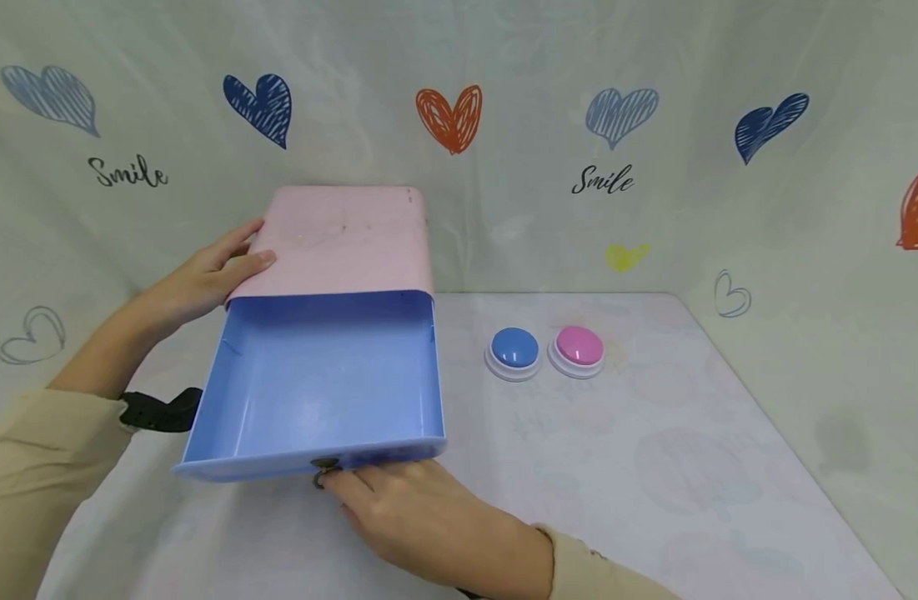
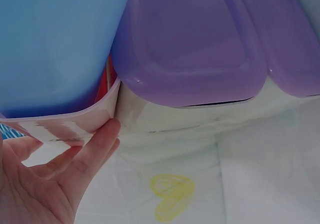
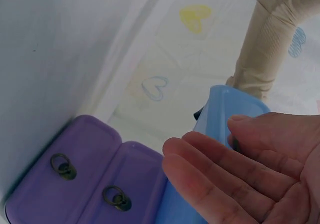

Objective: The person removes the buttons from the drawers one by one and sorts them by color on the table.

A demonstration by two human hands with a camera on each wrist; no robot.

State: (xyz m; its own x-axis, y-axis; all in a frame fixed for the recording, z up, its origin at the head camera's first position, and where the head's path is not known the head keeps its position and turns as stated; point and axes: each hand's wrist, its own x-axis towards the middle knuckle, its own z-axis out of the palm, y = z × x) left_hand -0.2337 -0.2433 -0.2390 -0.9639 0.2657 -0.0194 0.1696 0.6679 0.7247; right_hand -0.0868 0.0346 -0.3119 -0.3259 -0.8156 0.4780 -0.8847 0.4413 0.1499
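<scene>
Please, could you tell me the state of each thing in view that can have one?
Blue drawer: open, pulled far out
Pink casing: held at its side
Left hand: grips the pink casing
Right hand: holds the ring pull
Purple drawers: look shut; thin dark gap under one
Blue push button: untouched, dome raised
Pink push button: untouched, dome raised

Left hand point(image 1: 213, 273): we gripped with it, thumb point(image 1: 252, 267) set apart from the fingers point(image 2: 95, 151).
Left arm point(image 1: 124, 346): we held it outstretched, beige-sleeved, the lower forearm bare.
Right hand point(image 1: 421, 517): we angled it leftward, back uppermost, its fingers lying side by side.
Right arm point(image 1: 589, 571): we held it low, beige-sleeved.
</scene>
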